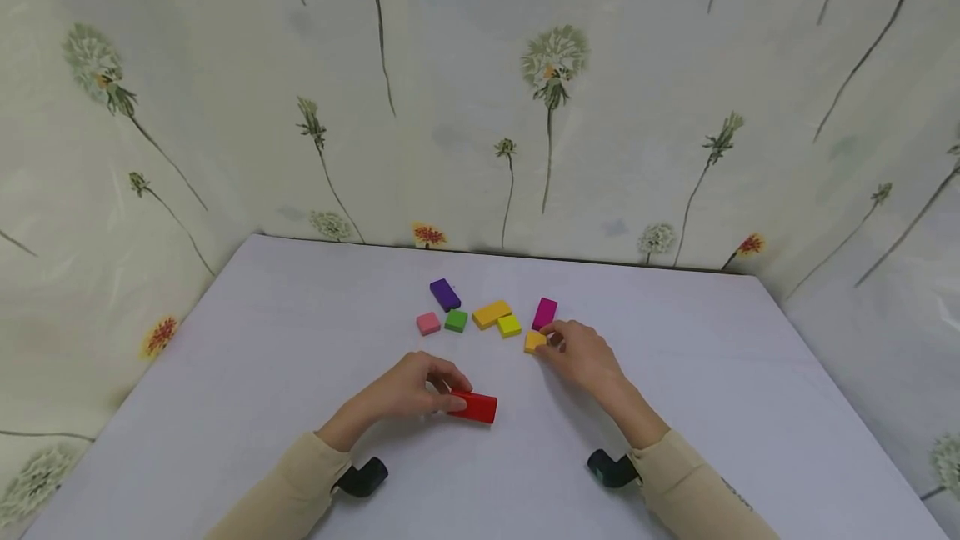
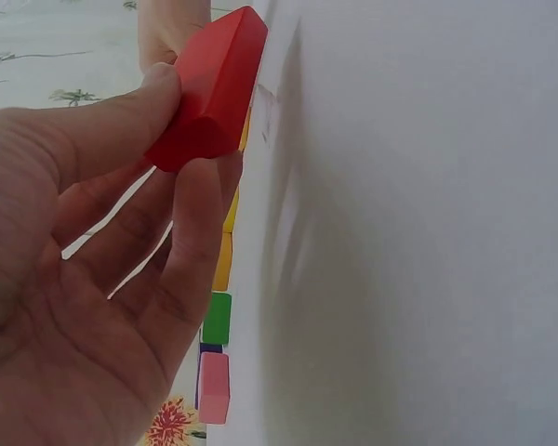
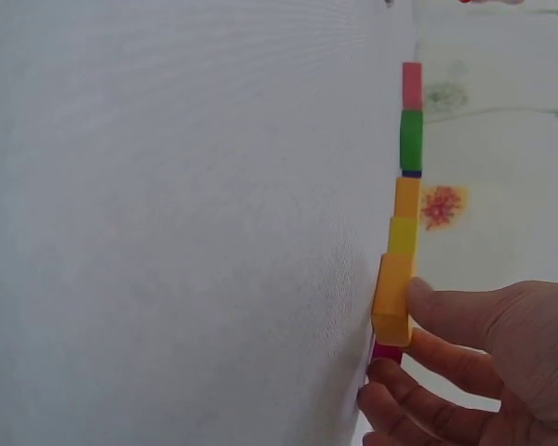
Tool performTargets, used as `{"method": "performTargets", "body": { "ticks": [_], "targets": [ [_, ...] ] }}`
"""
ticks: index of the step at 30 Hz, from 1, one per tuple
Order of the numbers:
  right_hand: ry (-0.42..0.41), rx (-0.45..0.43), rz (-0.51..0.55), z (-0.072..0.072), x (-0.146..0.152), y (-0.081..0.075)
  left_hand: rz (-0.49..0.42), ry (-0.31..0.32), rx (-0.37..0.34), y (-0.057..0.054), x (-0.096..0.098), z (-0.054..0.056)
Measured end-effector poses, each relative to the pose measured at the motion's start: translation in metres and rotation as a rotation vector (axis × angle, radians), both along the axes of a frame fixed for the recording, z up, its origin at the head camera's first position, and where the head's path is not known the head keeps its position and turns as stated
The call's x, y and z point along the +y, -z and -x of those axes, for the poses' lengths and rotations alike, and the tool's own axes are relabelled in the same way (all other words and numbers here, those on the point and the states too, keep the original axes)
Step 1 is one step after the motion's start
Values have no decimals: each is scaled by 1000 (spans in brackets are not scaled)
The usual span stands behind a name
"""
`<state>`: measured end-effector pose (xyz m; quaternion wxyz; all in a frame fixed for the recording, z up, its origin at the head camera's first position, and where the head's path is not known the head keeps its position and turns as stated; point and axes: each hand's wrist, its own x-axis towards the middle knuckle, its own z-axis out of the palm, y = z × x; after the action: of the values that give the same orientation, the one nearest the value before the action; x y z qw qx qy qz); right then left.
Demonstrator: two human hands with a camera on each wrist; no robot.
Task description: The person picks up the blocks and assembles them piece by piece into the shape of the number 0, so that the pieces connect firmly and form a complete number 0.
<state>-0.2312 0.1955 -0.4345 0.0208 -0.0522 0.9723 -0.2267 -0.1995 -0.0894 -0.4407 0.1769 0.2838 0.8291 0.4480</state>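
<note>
My left hand (image 1: 405, 390) pinches a red rectangular block (image 1: 477, 408) between thumb and fingers. In the left wrist view the red block (image 2: 219, 84) is raised off the table, one long end sticking out past the fingertips. Farther right, my right hand (image 1: 583, 355) has thumb and fingers about a small orange block (image 1: 533, 342) on the table. The right wrist view shows the thumb against one side of the orange block (image 3: 391, 297), the fingers curling behind it. A magenta block (image 1: 544, 314) lies just beyond that hand.
Left of the right hand lie a yellow block (image 1: 509, 326), a longer orange block (image 1: 491, 314), a green block (image 1: 456, 321), a pink block (image 1: 428, 323) and a purple block (image 1: 445, 294). The white table (image 1: 262, 340) meets a flower-patterned backdrop (image 1: 450, 165) at its back edge.
</note>
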Motion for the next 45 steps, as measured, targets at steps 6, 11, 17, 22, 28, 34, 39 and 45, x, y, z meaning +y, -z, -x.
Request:
{"method": "performTargets", "body": {
  "ticks": [6, 11, 17, 22, 28, 34, 39, 45],
  "targets": [
    [-2, -5, -4, 1, 1, 2, 9, 11, -12, 0, -3, -3],
    [-8, 2, -3, 0, 2, 2, 36, 31, -34, -4, -7, -6],
    [-15, 11, -4, -1, 3, 1, 51, 44, -43, 0, -10, -10],
    [-23, 24, -12, -1, 3, 1, 51, 30, -72, 2, -11, -13],
    [-16, 22, -11, 0, 3, 3, 38, 47, -105, 2, -9, -18],
    [-11, 18, -5, -1, 3, 3, 33, 62, -109, 2, -7, -23],
    [-11, 18, -7, -1, 3, 4, 22, 76, -126, 2, -4, -27],
    [-6, 19, -6, 0, 4, 4, 19, 103, -125, -1, -1, -33]
  ]
}}
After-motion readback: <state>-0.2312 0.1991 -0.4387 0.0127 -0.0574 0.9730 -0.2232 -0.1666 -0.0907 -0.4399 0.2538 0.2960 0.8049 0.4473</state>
